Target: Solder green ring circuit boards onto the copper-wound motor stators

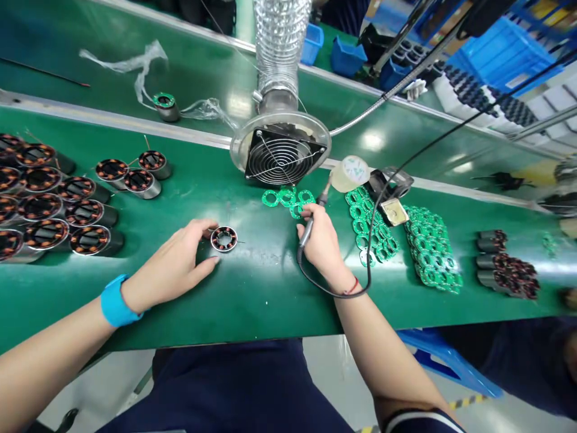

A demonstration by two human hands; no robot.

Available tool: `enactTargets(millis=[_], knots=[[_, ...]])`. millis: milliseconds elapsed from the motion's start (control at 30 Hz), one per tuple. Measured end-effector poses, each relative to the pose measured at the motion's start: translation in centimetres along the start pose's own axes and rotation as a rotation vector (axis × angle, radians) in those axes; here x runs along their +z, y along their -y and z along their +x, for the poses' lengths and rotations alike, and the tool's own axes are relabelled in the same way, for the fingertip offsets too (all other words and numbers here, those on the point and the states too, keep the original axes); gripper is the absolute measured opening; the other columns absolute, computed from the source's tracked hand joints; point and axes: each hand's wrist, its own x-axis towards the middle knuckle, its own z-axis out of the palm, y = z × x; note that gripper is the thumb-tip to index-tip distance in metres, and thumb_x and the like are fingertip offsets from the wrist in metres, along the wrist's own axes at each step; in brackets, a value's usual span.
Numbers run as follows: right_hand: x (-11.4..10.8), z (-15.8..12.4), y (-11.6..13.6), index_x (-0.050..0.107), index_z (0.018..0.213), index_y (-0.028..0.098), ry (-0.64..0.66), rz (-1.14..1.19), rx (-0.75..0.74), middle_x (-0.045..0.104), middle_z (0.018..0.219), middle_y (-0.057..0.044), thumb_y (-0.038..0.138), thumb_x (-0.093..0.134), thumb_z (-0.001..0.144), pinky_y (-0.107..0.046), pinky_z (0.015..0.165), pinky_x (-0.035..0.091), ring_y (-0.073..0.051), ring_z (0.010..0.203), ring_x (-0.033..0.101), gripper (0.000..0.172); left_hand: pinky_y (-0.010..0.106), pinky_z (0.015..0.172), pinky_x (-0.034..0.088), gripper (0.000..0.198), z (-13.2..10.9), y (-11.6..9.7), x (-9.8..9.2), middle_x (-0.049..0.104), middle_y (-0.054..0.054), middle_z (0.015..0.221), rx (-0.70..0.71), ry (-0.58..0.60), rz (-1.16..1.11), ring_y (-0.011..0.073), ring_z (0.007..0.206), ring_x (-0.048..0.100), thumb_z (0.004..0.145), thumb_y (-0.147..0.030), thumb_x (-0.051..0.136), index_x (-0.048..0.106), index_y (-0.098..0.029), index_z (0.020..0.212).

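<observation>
Fingers (204,227) of the left hand (174,260) stand apart, thumb and forefinger spread at the left side of a round copper-wound stator (231,241). The forefinger seems to touch its rim, though the fingertip is partly hidden. This stator sits face up on the bench (252,313), between the two hands and nearer the left, a thin wire poking out to its right.

The right hand (323,240) has its fingers closed round the handle of a soldering iron (309,230), tip pointing up and away, near a pale round roll (349,174). Its black cable (370,240) loops below the wrist, then runs up to the right.

Just beyond the right fingers lie a few loose green ring boards (270,198), under a black fan (286,157) fixed to a silver duct (282,48). More boards in rows (430,246) spread to the right, past a small square tin (393,212). At far left, wound cylinders (88,240) stand close together; three others (142,183) stand nearer the left hand.
</observation>
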Motion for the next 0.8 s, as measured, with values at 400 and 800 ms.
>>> enactTargets(millis=[400, 800], knots=[[1.8, -3.9, 3.7, 0.053, 0.123, 0.021, 0.096, 0.089, -0.191, 0.07, 0.104, -0.009, 0.014, 0.056, 0.082, -0.045, 0.092, 0.052, -0.027, 0.1, 0.061, 0.041, 0.044, 0.091, 0.051, 0.034, 4.2, -1.6, -0.5, 0.067, 0.013, 0.112, 0.073, 0.136, -0.027, 0.0294, 0.103, 0.063, 0.084, -0.033, 0.057, 0.058, -0.015, 0.113], [0.4, -5.6, 4.3, 0.053, 0.136, 0.028, 0.036, 0.286, -0.11, 0.076, 0.105, -0.005, 0.029, 0.048, 0.1, -0.041, 0.089, 0.058, -0.022, 0.094, 0.073, 0.036, 0.042, 0.093, 0.05, 0.029, 4.1, -1.2, 1.9, 0.065, 0.011, 0.11, 0.201, 0.053, -0.04, 0.0269, 0.104, 0.059, 0.092, -0.035, 0.056, 0.057, -0.017, 0.115]])
